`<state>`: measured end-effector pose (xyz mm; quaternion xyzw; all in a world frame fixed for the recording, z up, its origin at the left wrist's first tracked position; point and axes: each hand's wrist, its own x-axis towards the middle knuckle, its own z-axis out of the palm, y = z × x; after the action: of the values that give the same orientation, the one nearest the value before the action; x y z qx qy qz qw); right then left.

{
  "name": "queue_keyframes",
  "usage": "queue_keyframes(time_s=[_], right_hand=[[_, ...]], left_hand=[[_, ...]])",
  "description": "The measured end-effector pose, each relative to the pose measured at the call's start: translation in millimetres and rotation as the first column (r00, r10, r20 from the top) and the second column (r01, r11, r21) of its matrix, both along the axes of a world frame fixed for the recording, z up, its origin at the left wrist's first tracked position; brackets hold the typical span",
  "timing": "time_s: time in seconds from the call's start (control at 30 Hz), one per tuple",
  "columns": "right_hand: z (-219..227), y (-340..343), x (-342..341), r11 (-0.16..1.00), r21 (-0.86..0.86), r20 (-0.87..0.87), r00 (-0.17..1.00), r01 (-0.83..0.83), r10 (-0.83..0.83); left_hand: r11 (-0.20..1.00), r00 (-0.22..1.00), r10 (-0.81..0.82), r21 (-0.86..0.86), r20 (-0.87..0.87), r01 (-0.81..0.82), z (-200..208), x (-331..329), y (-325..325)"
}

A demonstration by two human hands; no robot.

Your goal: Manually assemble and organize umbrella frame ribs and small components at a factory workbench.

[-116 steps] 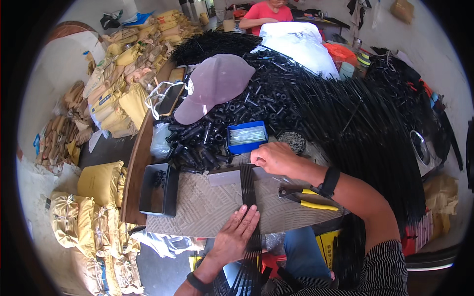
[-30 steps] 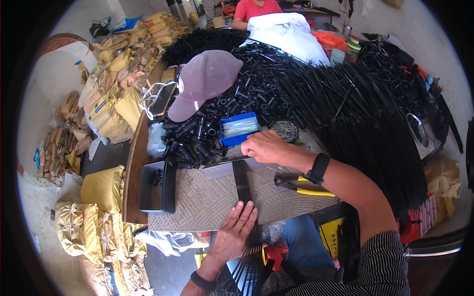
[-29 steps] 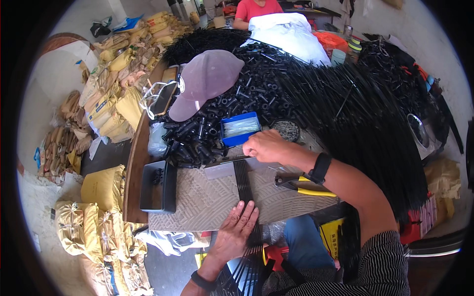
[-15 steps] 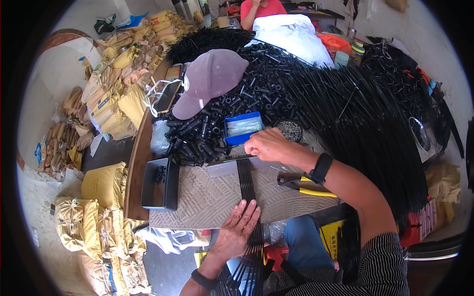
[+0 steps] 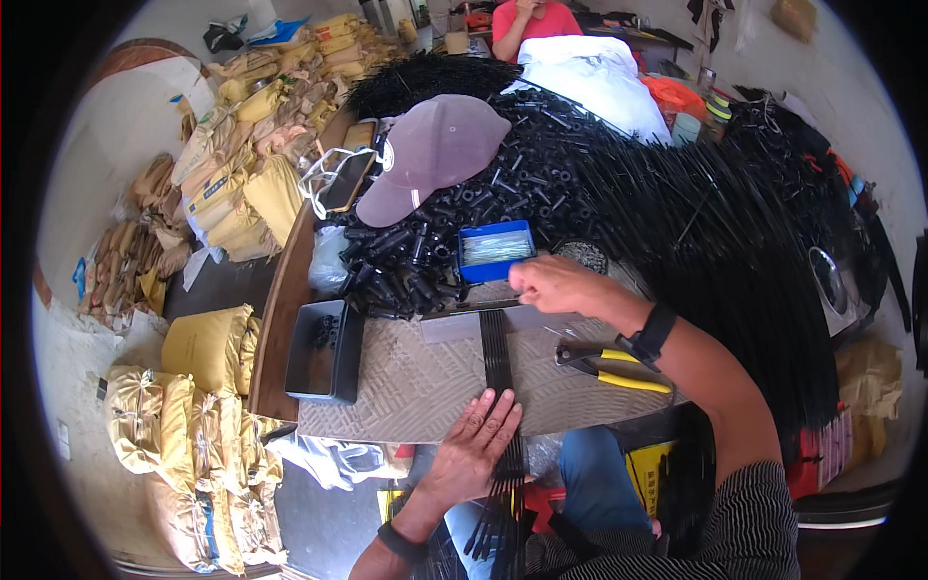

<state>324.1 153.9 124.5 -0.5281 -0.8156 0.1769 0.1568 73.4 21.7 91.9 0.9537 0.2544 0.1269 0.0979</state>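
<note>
My left hand lies flat, fingers stretched out, on a row of thin black rods at the table's near edge. The rods run side by side up to a straight grey metal bar and hang over the edge below my hand. My right hand is closed just above the bar, fingertips pressed together; whatever they hold is hidden. Beyond it stands a blue box of thin pale sticks. A round dish of small grey bits sits behind my right hand.
Cutting pliers with yellow handles lie right of the rods. A dark open bin stands left. Black tubular parts, a cap and a phone lie beyond. Long black rods are heaped right. Another person sits at the back.
The view has shifted slightly, so the table and its things appear a little farther right. Both hands keep nearly the same place and pose on the work.
</note>
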Motion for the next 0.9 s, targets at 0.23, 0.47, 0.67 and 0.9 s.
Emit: queue_keyframes(time_s=[0.23,0.47,0.67,0.9], right_hand=[[15.2,-0.9,-6.4,1.0,-0.011,0.242,0.97,-0.006,0.008],[15.6,-2.3,-4.9,1.0,-0.003,0.159,0.987,-0.03,0.03],[-1.6,9.8,-19.2,0.993,0.077,-0.085,0.992,-0.088,0.095],[5.4,67.9,-41.1,0.87,0.483,0.27,0.929,0.096,-0.252]], left_hand=[[1.0,1.0,-0.018,0.023,0.004,0.018,-1.8,-2.6,1.2],[0.999,0.997,0.005,-0.041,0.072,-0.002,-0.4,-2.5,-0.5],[0.996,1.0,-0.003,0.087,-0.026,0.005,-4.2,-5.1,2.5],[0.992,1.0,-0.004,0.124,0.016,0.002,-5.9,0.4,13.0]])
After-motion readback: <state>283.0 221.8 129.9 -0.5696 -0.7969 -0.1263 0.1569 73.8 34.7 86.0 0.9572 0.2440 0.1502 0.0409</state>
